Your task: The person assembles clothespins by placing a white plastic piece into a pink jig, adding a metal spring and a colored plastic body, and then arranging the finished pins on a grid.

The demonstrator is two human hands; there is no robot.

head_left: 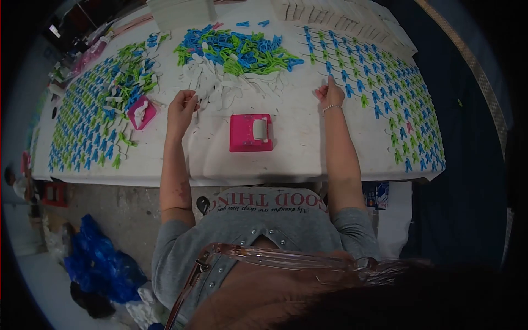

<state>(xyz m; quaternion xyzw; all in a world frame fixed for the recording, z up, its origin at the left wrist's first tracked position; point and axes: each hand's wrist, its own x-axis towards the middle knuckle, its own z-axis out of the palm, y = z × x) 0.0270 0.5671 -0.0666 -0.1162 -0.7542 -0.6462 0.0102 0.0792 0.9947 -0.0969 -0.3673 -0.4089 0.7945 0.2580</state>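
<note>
My right hand [331,94] is at the near end of a row on the right. Its fingertips meet the lower end of a blue clothespin [329,67] and appear to pinch it; the other fingers are curled. My left hand [184,107] is beside a heap of flat white pieces [206,82], fingers bent and pressed together. Whatever lies between those fingertips is too small to make out. Between my hands a pink block [239,132] with a pale grey roller-like part [259,130] lies on the table.
A heap of blue and green clothespins [236,49] lies behind the white pieces. Rows of clothespins with thin pale strands cover the right [407,115] and left [82,126] of the white table [297,165]. A pink tray [141,113] stands left; stacked white cards [341,22] line the back.
</note>
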